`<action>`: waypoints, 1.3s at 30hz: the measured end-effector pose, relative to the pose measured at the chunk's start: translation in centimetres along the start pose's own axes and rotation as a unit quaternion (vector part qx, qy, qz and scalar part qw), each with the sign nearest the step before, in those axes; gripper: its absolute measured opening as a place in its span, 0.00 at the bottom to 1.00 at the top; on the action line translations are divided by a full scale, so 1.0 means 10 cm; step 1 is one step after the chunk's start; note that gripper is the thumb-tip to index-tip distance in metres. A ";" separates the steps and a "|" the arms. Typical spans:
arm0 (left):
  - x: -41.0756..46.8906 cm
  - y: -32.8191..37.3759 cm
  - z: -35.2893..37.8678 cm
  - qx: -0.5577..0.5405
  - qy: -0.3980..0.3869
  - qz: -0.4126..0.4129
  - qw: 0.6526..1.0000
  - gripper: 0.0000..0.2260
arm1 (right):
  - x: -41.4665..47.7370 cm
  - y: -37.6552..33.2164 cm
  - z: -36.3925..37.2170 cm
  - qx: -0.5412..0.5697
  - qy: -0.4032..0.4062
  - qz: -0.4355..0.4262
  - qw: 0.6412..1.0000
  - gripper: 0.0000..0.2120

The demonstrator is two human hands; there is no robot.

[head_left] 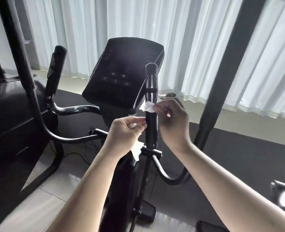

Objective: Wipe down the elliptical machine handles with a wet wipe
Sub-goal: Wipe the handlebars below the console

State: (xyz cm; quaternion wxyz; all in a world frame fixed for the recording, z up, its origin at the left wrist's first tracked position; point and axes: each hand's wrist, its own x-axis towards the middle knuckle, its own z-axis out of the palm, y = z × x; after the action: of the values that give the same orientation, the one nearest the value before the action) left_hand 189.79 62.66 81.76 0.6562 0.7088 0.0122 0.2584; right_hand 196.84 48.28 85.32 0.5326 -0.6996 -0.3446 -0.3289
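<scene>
Single head-worn view, wide-angle, looked forward and down from close before the console [123,72]; backlit curtains [188,39] beyond it probably washed out dark detail.

Pale, glossy tile floor [43,210] down here, catching the window light. The elliptical machine [121,181] stands on it. A thin black cable [81,158] loops across the tiles beside its post. A wide dark strip [238,156], either a mat or darker flooring, runs below the curtains [188,47].

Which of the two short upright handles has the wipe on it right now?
The right handle, just right of the console: the white wipe is pressed against its middle. The left handle has none.
</scene>
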 end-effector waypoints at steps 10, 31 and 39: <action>-0.17 -0.05 0.01 -0.008 0.008 -0.025 1.000 0.03 | -0.26 0.06 -0.17 -0.046 -0.059 -0.009 0.997 0.05; -0.20 -0.25 -0.01 -0.011 -0.007 -0.046 0.999 0.06 | -0.28 -0.01 0.04 -0.082 -0.079 -0.112 0.987 0.04; -0.25 -0.30 0.01 -0.010 0.002 -0.021 1.000 0.05 | -1.09 0.46 -0.09 -0.060 -0.095 -0.044 0.993 0.07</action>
State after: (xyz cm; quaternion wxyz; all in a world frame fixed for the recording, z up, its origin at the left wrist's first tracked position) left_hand 188.68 62.06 78.04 0.6682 0.7017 0.0255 0.2462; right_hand 194.59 45.08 74.09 0.4394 -0.7426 -0.4038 -0.3038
